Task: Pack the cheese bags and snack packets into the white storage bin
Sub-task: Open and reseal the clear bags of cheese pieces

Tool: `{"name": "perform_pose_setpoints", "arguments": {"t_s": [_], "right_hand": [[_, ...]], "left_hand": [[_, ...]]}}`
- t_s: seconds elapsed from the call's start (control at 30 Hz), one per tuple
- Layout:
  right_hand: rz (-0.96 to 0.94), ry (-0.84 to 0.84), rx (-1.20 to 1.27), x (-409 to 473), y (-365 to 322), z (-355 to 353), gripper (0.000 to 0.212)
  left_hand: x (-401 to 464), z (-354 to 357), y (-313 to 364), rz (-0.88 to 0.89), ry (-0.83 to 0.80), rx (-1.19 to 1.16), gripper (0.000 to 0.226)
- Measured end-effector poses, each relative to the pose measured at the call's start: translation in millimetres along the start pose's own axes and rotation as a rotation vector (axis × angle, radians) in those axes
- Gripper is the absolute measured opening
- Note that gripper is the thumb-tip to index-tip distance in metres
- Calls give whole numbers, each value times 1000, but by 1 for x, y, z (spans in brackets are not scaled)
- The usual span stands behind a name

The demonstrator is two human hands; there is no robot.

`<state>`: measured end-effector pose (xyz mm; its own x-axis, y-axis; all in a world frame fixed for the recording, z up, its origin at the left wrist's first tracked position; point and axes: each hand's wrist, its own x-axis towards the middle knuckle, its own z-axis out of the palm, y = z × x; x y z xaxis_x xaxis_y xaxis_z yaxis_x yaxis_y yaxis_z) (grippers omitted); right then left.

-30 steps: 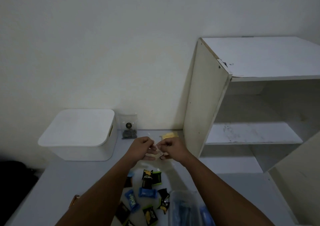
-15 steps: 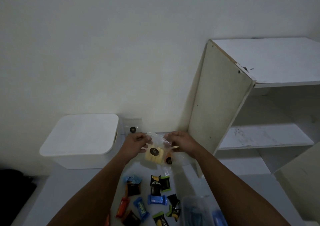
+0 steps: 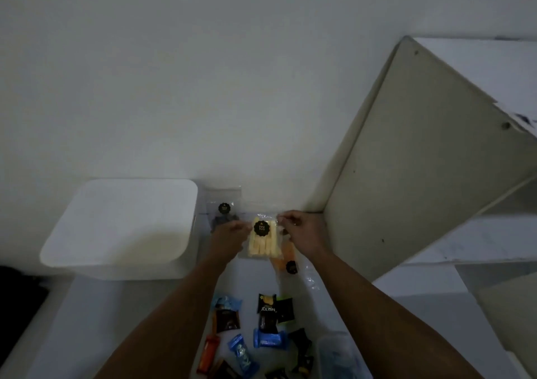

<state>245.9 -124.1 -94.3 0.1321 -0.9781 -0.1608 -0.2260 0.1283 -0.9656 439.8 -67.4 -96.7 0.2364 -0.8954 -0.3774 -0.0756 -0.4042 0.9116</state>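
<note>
Both hands hold up a clear bag of pale yellow cheese sticks point(image 3: 263, 243) with a black round label. My left hand point(image 3: 232, 230) pinches its top left corner and my right hand point(image 3: 302, 230) pinches its top right corner. Under it on the table lies an orange cheese bag point(image 3: 286, 258). Another clear bag with a black label point(image 3: 223, 207) leans on the wall behind. The white storage bin point(image 3: 122, 227) stands to the left with its lid on. Several snack packets point(image 3: 261, 338) lie scattered on the table near me.
A white open cabinet point(image 3: 430, 158) with shelves stands at the right, close to my right hand. A clear plastic container point(image 3: 334, 352) sits at the near right of the grey table point(image 3: 87, 320). The wall is right behind the bin.
The cheese stick bag has been lifted off the table and now hangs upright between both hands. The view has tilted and shifted toward the table.
</note>
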Motion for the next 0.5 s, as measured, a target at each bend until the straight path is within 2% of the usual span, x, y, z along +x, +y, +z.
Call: {"name": "perform_pose_setpoints", "arguments": {"t_s": [0.17, 0.27, 0.33, 0.43, 0.5], "right_hand": [[-22, 70, -134, 47, 20, 20, 12], [-43, 101, -284, 71, 27, 30, 16], [-14, 91, -285, 84, 33, 37, 17], [48, 43, -245, 103, 48, 46, 13], [100, 35, -217, 112, 54, 52, 13]], "left_hand": [[48, 2, -20, -65, 25, -18, 6], [75, 6, -26, -40, 110, 56, 15], [92, 10, -32, -54, 171, 80, 14], [121, 13, -47, -147, 193, 37, 32], [134, 13, -55, -162, 175, 44, 20]]}}
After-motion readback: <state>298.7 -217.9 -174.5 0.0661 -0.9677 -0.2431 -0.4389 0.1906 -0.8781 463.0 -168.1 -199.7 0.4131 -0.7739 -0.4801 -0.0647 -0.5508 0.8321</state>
